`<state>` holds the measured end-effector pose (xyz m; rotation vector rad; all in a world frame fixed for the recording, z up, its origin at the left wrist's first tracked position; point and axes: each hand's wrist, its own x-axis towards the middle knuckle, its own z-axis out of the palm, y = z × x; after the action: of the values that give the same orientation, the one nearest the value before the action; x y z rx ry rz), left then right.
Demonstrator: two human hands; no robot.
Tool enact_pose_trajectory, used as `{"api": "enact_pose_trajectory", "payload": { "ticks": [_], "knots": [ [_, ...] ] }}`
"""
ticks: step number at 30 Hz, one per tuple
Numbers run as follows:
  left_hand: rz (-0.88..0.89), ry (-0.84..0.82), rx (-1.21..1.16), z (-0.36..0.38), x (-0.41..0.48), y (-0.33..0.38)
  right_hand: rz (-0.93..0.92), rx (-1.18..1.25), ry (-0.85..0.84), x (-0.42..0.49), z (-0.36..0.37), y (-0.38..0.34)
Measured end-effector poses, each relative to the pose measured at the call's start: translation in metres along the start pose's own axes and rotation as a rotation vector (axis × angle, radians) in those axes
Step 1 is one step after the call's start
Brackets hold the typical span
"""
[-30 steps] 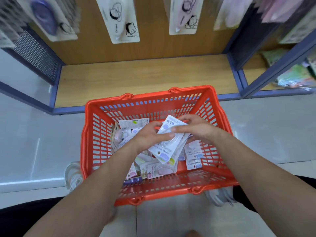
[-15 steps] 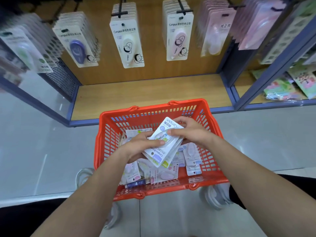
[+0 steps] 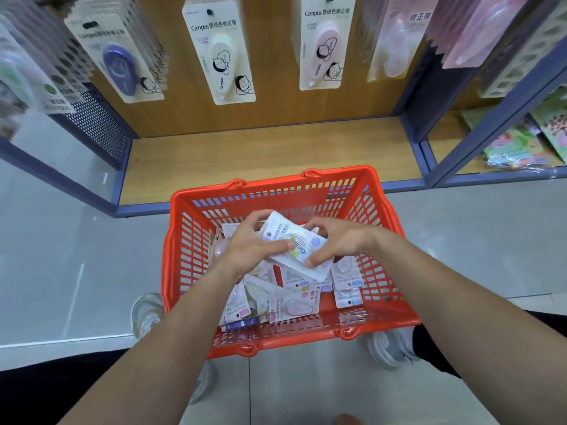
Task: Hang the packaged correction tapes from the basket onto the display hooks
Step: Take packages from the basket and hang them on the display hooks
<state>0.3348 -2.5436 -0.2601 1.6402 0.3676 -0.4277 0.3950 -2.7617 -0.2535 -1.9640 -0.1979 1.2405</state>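
Gripped from both ends: a small stack of packaged correction tapes [image 3: 296,248], left hand [image 3: 250,248] at its 9 o'clock, right hand [image 3: 336,243] at 3, thumbs pressed on top. Probably squaring the cards so hang-holes line up for one hook. Held low inside the red basket [image 3: 302,186], above loose packets [image 3: 293,305]. Up at 12 o'clock, well apart, hung packs [image 3: 219,53].
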Motion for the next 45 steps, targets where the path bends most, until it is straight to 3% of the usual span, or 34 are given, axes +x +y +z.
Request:
{"api": "enact_pose_trajectory", "payload": {
  "ticks": [3, 9, 15, 21, 26, 30, 33, 36, 41, 45],
  "knots": [
    [0.055, 0.050, -0.022, 0.010, 0.006, -0.003, -0.047, 0.009, 0.023, 0.007, 0.012, 0.000],
    [0.002, 0.197, -0.107, 0.013, 0.022, -0.013, -0.180, 0.355, 0.154, 0.024, 0.043, 0.007],
    [-0.146, 0.106, -0.211, 0.018, 0.024, -0.026, -0.202, 0.354, 0.190, 0.033, 0.055, 0.012],
    [-0.168, 0.158, -0.212, 0.012, 0.031, -0.037, -0.131, 0.362, 0.107, 0.038, 0.053, 0.012],
    [-0.200, 0.114, -0.166, 0.000, 0.039, -0.049, -0.088, 0.357, 0.158, 0.050, 0.056, 0.014],
    [-0.212, 0.166, -0.035, -0.016, 0.046, -0.055, -0.036, 0.303, 0.138, 0.063, 0.047, 0.026],
    [-0.206, 0.198, 0.034, -0.034, 0.052, -0.064, 0.086, 0.255, 0.365, 0.080, 0.026, 0.054],
    [-0.220, 0.207, 0.080, -0.045, 0.055, -0.076, 0.110, 0.051, 0.543, 0.096, 0.013, 0.082],
    [-0.234, 0.216, 0.090, -0.042, 0.059, -0.095, 0.234, -0.137, 0.484, 0.129, 0.017, 0.111],
    [-0.230, 0.210, 0.103, -0.040, 0.061, -0.104, 0.335, -0.317, 0.544, 0.139, 0.029, 0.106]
  ]
}}
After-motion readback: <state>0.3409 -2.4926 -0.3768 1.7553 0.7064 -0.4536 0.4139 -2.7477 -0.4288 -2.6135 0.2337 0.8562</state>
